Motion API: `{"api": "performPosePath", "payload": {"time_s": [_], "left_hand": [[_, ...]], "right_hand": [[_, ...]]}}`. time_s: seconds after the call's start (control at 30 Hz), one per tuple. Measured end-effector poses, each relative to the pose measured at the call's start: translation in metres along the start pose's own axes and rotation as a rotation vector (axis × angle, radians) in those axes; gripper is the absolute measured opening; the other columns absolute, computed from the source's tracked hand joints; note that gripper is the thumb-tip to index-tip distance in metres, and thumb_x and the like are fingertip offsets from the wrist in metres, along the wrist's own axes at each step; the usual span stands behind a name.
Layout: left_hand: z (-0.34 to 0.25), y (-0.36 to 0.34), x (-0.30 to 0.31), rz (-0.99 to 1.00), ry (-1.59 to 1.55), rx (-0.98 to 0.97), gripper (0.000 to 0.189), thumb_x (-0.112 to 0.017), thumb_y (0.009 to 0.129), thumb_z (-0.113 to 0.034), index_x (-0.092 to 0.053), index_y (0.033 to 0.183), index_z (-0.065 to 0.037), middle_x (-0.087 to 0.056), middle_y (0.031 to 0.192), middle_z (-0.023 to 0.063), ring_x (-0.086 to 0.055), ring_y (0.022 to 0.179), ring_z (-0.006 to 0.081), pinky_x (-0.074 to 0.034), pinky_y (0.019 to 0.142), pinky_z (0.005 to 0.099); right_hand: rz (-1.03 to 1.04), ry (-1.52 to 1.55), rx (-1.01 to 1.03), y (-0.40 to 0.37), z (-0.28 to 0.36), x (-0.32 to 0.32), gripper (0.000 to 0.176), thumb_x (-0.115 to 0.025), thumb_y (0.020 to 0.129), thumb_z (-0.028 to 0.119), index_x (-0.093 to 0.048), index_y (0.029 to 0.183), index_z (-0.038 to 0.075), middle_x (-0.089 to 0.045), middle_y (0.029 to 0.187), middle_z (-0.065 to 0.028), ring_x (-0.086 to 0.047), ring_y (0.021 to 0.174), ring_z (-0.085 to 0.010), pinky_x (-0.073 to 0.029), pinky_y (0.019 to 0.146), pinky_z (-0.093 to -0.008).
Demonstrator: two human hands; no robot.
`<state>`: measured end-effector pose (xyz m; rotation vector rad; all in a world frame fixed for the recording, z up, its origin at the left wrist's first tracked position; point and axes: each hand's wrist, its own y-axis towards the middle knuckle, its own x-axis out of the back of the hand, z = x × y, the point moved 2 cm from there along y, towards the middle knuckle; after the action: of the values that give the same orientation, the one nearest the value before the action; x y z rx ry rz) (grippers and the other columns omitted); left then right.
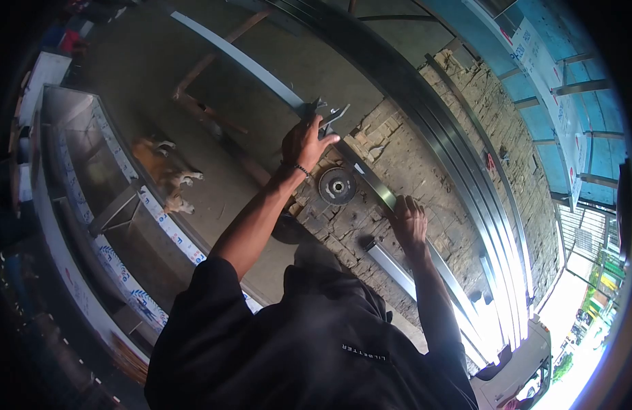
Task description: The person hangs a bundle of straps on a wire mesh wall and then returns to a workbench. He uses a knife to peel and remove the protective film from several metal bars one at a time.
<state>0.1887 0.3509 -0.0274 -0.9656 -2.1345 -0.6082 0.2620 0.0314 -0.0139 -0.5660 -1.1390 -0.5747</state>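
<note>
A long, narrow metal bar point(251, 65) runs diagonally from the upper left, under both hands, toward the lower right. My left hand point(305, 145), with a beaded bracelet at the wrist, is closed at a small grey angled metal piece point(335, 116) on the bar, its thumb pointing right. Farther down, my right hand point(409, 222) has its fingers wrapped over the same bar. Between the hands, a round dark disc point(337, 186) with a metal hub lies on the worn, rough work surface point(452, 195). A short metal profile point(391, 268) sits beside my right forearm.
Several long dark metal profiles point(435, 126) cross the work surface on the right. At left stands a metal frame point(118, 154) with printed film. A dog point(167, 171) lies on the floor beside it. Blue panels point(575, 96) rise at upper right.
</note>
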Motion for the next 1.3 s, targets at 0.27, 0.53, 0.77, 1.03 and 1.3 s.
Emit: {"api": "performPosePath", "payload": {"time_s": [0.27, 0.53, 0.77, 1.03, 1.3], "left_hand": [[0.034, 0.019, 0.0, -0.174, 0.064, -0.062, 0.012, -0.064, 0.096, -0.017, -0.061, 0.101, -0.007, -0.069, 0.092, 0.0173, -0.068, 0.086, 0.0395, -0.053, 0.069, 0.0487], [0.095, 0.105, 0.032, -0.191, -0.069, 0.236, 0.037, -0.065, 0.097, -0.035, -0.065, 0.099, 0.002, -0.07, 0.094, 0.0258, -0.068, 0.092, 0.0451, -0.052, 0.075, 0.0494], [0.179, 0.177, 0.087, -0.362, -0.001, 0.277, 0.038, -0.067, 0.096, -0.034, -0.066, 0.098, 0.004, -0.071, 0.094, 0.0258, -0.068, 0.09, 0.045, -0.052, 0.075, 0.0495], [0.18, 0.232, 0.192, -0.553, -0.015, 0.438, 0.033, -0.077, 0.087, -0.03, -0.072, 0.093, 0.002, -0.074, 0.095, 0.023, -0.072, 0.088, 0.0394, -0.055, 0.076, 0.0449], [0.174, 0.272, 0.255, -0.603, -0.692, 0.565, 0.036, -0.071, 0.095, -0.038, -0.068, 0.1, -0.003, -0.067, 0.087, 0.0089, -0.058, 0.059, 0.0177, -0.041, 0.044, 0.0345]], "right_hand": [[-0.102, 0.002, 0.057, -0.001, 0.006, 0.003, 0.035, -0.077, 0.084, 0.032, -0.062, 0.105, 0.008, -0.059, 0.097, -0.0111, -0.059, 0.093, -0.0317, -0.044, 0.082, -0.0443], [-0.077, 0.007, 0.011, -0.001, 0.003, -0.005, 0.037, -0.077, 0.083, 0.029, -0.062, 0.109, 0.009, -0.056, 0.103, -0.0123, -0.054, 0.102, -0.0317, -0.041, 0.088, -0.0449], [-0.034, 0.064, -0.008, 0.0, -0.001, -0.005, 0.038, -0.077, 0.084, 0.029, -0.061, 0.111, 0.008, -0.056, 0.103, -0.0134, -0.056, 0.102, -0.0333, -0.046, 0.086, -0.0457], [0.005, 0.038, -0.017, -0.01, 0.036, 0.059, 0.036, -0.076, 0.089, 0.034, -0.055, 0.095, 0.006, -0.064, 0.084, -0.0122, -0.066, 0.064, -0.032, -0.051, 0.055, -0.0429], [-0.083, 0.029, -0.047, -0.02, 0.015, 0.094, 0.033, -0.077, 0.089, 0.03, -0.053, 0.088, 0.007, -0.066, 0.075, -0.0139, -0.067, 0.061, -0.0351, -0.051, 0.052, -0.044]]}}
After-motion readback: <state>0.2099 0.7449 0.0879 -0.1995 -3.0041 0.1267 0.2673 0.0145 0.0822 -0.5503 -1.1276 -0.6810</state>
